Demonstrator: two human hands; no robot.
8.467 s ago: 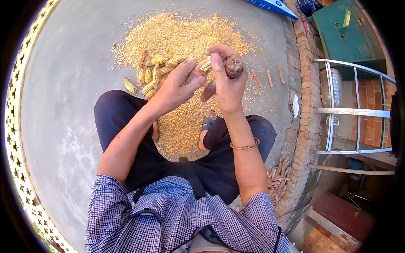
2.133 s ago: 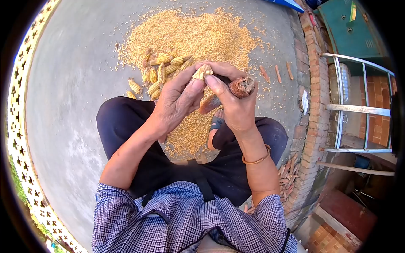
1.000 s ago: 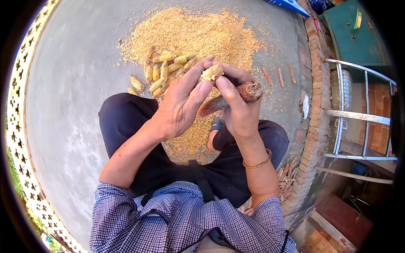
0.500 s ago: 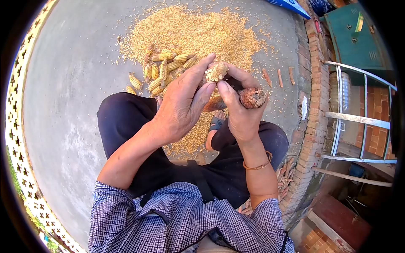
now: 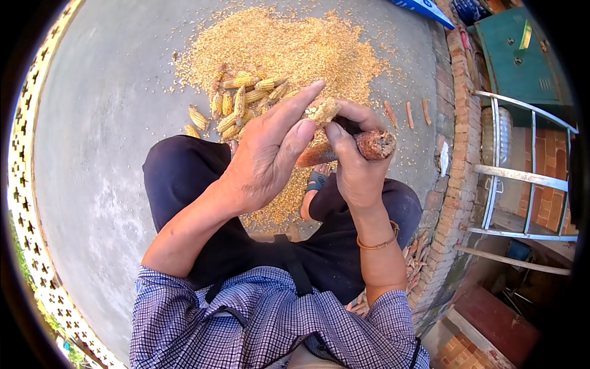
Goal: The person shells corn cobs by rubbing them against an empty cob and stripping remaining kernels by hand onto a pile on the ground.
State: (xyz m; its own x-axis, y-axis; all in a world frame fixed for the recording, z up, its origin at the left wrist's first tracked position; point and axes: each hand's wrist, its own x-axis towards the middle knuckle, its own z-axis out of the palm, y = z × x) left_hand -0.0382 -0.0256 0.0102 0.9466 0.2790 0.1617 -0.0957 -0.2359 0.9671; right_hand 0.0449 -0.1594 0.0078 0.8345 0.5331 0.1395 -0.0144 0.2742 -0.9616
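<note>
Between my two hands is a corn cob [image 5: 323, 111], its pale end facing up and only a few kernels showing there. My left hand [image 5: 267, 144] is closed around one side of it, thumb close to the end. On the other side, my right hand [image 5: 356, 169] presses its thumb against the same cob. A reddish, bare corncob [image 5: 376, 146] is also gripped in my right hand, slanting across below the first cob. Past my hands lies a small heap of yellow ears of corn [image 5: 239, 104] with kernels still on.
Loose corn kernels [image 5: 289, 46] spread over the concrete floor [image 5: 104, 123], also between my feet. Several stripped cobs [image 5: 410, 115] lie to the right, with more in a pile [image 5: 418, 258] by my right knee. A low brick edging [image 5: 456, 141] and metal railing [image 5: 522, 174] stand at right.
Both hands have shifted slightly right with the cobs. The end of the cob between them shows fewer kernels, and my right thumb has moved a little away from my left thumb.
</note>
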